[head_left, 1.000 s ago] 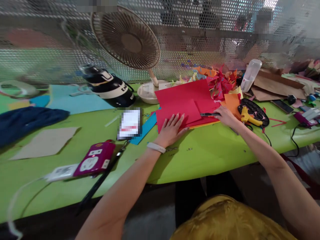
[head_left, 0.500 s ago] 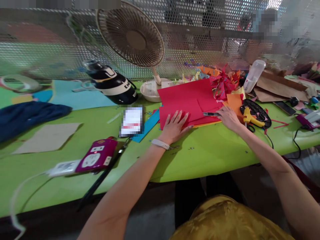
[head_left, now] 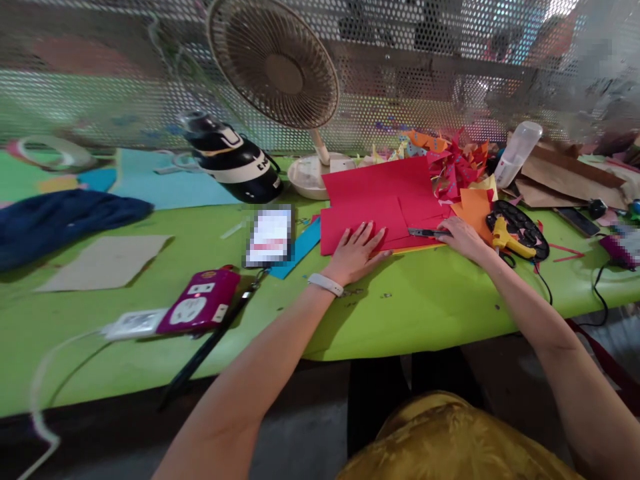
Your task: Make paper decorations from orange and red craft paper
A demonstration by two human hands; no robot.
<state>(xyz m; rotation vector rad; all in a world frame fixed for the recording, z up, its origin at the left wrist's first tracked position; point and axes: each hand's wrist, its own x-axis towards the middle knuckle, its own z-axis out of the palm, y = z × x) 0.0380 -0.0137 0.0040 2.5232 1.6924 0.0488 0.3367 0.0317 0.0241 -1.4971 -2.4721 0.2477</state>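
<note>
A red paper sheet (head_left: 370, 183) lies in front of me, with cut lines or edges showing across its right part. My left hand (head_left: 356, 255) presses flat on its lower left, fingers spread, a pale band on the wrist. At the sheet's lower right, my right hand (head_left: 465, 237) is closed around a slim dark box cutter (head_left: 425, 233), whose tip points left and rests on or just above the red paper. A thin yellow edge (head_left: 417, 249) peeks out beneath the sheet. My right fingers partly hide the cutter's handle.
A yellow glue gun (head_left: 513, 241) rests on a black tray right of my hand. Red and orange paper pieces (head_left: 457, 163) pile behind the sheet. A fan (head_left: 283, 70), black bottle (head_left: 245, 167), phone (head_left: 270, 235) and purple power socket (head_left: 200, 303) stand or lie leftward.
The whole view has shifted slightly, so things appear a little farther right. Both hands keep nearly the same places on the red paper, with the box cutter still held.
</note>
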